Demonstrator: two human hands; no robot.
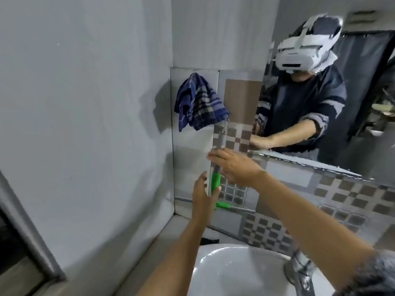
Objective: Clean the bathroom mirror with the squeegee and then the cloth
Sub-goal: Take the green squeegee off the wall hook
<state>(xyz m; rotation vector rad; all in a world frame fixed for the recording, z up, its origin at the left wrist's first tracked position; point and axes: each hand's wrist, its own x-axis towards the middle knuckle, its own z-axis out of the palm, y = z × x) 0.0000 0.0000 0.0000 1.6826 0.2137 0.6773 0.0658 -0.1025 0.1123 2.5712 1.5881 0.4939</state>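
- The left hand (202, 197) is raised upright in front of the tiled wall (277, 229), fingers straight and close together, thumb set a little apart; the palm faces the squeegee (216, 183), and I cannot tell whether it touches it or grips anything.
- The squeegee stands nearly upright just beside the left fingertips, on their right: a green grip at finger height, a grey shaft rising above it, and a green piece lower down by the heel of the hand.
- The right hand (235, 167) reaches across from the right, palm down, fingers stretched out flat and slightly spread; they lie across the grey shaft just above the green grip. Whether any finger curls behind the shaft is hidden.
- The top of the shaft is blurred, just under the cloth.
- The blue checked cloth (197, 102) hangs bunched on the wall, well above both sets of fingertips and a little to their left.
- The mirror (352, 129) sits up and to the right of the right fingers, its lower edge just past the knuckles; it reflects a person in a dark sweater wearing a white headset.
- A white washbasin (235, 272) lies below both forearms, with a metal tap (300, 272) under the right forearm.
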